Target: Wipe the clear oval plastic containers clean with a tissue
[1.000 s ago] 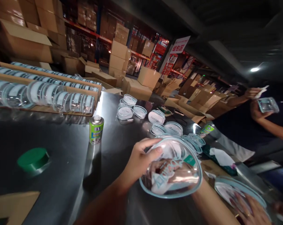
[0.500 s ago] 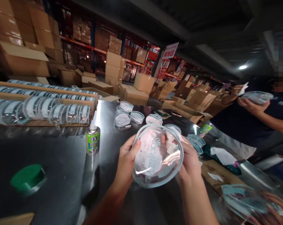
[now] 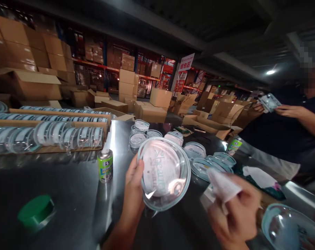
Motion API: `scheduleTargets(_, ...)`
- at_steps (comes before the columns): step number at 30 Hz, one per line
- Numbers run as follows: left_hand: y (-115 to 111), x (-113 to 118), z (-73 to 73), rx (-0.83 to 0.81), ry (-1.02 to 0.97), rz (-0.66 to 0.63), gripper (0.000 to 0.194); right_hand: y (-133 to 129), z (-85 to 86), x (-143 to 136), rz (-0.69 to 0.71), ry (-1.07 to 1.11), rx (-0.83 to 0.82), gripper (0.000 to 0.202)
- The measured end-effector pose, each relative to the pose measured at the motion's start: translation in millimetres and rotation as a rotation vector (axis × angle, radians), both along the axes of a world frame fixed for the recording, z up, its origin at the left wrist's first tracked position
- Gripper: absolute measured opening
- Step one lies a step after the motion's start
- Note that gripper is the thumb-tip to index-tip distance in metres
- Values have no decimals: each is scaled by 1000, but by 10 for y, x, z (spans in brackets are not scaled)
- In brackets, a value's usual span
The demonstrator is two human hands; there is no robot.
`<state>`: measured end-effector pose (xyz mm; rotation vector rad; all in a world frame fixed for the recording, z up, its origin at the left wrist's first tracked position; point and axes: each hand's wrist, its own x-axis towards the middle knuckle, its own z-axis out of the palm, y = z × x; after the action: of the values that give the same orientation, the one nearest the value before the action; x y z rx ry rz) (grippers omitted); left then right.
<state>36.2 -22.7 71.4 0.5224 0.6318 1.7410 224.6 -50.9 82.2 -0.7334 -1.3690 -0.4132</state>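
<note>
Left hand (image 3: 133,184) holds a rounded, clear-plastic, teal-rimmed case (image 3: 164,170); right hand (image 3: 237,211), a white tissue (image 3: 222,184). We judge this one unfinished; similar cases beyond (image 3: 195,151), we cannot tell.

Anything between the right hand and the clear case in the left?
Nothing visible stands between the right hand, which holds a white tissue, and the clear case in the left hand.

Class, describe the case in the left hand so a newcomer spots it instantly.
Find the dark, shiny table, then the left hand above it. That hand grips a rounded clear case with pale blue edging; unlike the similar cases lying just beyond, this one is held up.
</note>
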Motion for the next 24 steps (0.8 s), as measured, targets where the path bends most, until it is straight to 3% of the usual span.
scheduleTargets(4, -41, 21, -40, 55, 41, -39, 46, -115, -197, 88, -23, -485, -100, 18)
scheduleTargets(7, -36, -9, -76, 67, 83, -87, 47, -141, -267, 93, -103, -701, -138, 25)
scheduleTargets(10, -24, -29, -81, 76, 100, -147, 47, -101, -203, 87, -130, -678, -108, 22)
scheduleTargets(18, -47, -12, -85, 10, 92, -251, 44, 219, 322, 428, -326, -557, 29, 18)
scheduleTargets(20, -50, -6, -85, 12, 94, -220, 45, 153, 342, 455, -330, -476, 45, 19)
scheduleTargets(24, -37, 16, -78, 19, 56, -141, 47, -39, 270, 351, -192, -475, 4, 21)
